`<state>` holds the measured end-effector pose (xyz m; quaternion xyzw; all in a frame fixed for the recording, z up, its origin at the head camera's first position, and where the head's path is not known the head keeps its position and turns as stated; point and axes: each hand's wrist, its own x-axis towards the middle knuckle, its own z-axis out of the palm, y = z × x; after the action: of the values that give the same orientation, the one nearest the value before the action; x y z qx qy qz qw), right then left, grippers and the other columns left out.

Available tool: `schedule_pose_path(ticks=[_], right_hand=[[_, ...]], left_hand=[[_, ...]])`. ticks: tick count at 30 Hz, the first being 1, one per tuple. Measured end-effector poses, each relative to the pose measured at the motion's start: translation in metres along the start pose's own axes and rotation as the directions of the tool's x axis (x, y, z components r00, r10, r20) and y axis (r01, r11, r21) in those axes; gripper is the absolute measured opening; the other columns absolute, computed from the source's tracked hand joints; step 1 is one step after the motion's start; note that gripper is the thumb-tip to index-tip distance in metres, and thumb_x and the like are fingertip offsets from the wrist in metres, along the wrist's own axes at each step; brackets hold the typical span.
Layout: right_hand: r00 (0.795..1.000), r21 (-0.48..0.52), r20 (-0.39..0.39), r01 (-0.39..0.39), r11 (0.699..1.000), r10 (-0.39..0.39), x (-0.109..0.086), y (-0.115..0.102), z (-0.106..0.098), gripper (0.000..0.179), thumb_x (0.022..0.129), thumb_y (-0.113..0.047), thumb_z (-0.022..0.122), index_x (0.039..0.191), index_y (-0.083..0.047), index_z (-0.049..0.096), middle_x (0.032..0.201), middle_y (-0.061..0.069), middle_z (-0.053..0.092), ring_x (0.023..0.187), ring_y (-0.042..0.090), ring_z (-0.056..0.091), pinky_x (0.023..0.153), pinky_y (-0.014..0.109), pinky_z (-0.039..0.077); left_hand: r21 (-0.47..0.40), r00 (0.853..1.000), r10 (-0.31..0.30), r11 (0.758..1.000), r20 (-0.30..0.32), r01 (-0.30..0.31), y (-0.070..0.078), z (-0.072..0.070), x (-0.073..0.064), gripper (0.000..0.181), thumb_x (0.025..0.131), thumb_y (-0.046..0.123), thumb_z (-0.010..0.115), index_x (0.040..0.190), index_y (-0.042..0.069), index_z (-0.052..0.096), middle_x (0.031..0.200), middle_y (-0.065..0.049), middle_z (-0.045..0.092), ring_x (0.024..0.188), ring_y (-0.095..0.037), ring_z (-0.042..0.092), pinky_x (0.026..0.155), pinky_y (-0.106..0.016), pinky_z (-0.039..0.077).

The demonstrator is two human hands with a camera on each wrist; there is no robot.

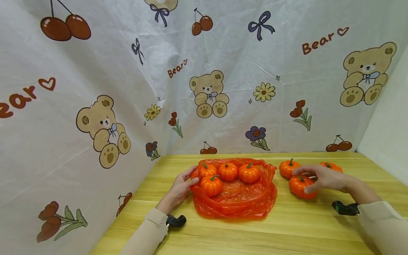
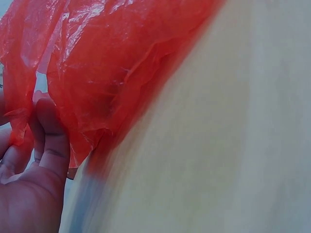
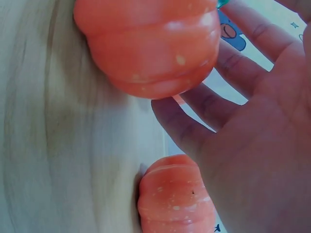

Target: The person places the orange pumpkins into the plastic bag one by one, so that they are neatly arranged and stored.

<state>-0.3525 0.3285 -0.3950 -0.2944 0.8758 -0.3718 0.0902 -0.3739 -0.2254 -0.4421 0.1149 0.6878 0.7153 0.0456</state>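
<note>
A red plastic bag (image 1: 236, 207) lies spread wide at its mouth on the table, with several small orange pumpkins (image 1: 228, 171) inside along its back and left. My left hand (image 1: 180, 186) pinches the bag's left rim between thumb and fingers; in the left wrist view, the thin film (image 2: 112, 63) passes between them. To the right of the bag, my right hand (image 1: 322, 177) arches loosely over an orange pumpkin (image 1: 299, 187) with a green stem. In the right wrist view, its extended fingers (image 3: 182, 121) reach along this pumpkin's side, and a gap shows between palm and pumpkin.
Another pumpkin (image 1: 288, 168) sits just behind the one at my right hand, and a further one (image 1: 331, 165) is partly hidden behind that hand. A patterned cloth (image 1: 236, 46) rises behind and left of the wooden table (image 1: 255, 237); a white wall (image 1: 389, 134) borders the right.
</note>
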Motion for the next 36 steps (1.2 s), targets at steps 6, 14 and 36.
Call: schedule_pose_path(ticks=[6, 14, 36], right_hand=[[0.999, -0.046, 0.029, -0.04, 0.998, 0.041, 0.0, 0.002, 0.002, 0.059, 0.086, -0.021, 0.082, 0.139, -0.013, 0.059, 0.147, 0.02, 0.053, 0.128, 0.026, 0.05, 0.094, 0.028, 0.049], [0.992, -0.074, 0.077, -0.091, 0.993, 0.096, 0.001, 0.0, 0.008, 0.067, 0.081, -0.022, 0.084, 0.142, -0.018, 0.057, 0.151, 0.023, 0.048, 0.129, 0.037, 0.044, 0.099, 0.047, 0.043], [0.996, -0.094, 0.061, -0.061, 0.994, 0.067, -0.002, 0.002, 0.006, 0.068, 0.085, -0.027, 0.082, 0.146, -0.022, 0.054, 0.154, 0.022, 0.046, 0.129, 0.02, 0.044, 0.101, 0.046, 0.041]], left_hand=[[-0.003, 1.0, 0.002, 1.0, 0.0, -0.002, -0.001, 0.0, 0.0, 0.067, 0.1, 0.006, 0.065, 0.161, 0.012, 0.037, 0.166, -0.02, 0.032, 0.146, -0.041, 0.042, 0.096, -0.031, 0.06], [0.0, 1.0, -0.007, 1.0, -0.021, 0.007, -0.003, -0.001, -0.003, 0.065, 0.101, 0.006, 0.064, 0.16, 0.013, 0.038, 0.165, -0.021, 0.032, 0.146, -0.043, 0.041, 0.096, -0.032, 0.059], [-0.01, 1.0, -0.004, 1.0, 0.002, 0.004, -0.002, -0.001, 0.005, 0.067, 0.099, 0.003, 0.065, 0.16, 0.011, 0.038, 0.166, -0.019, 0.033, 0.146, -0.04, 0.041, 0.097, -0.032, 0.059]])
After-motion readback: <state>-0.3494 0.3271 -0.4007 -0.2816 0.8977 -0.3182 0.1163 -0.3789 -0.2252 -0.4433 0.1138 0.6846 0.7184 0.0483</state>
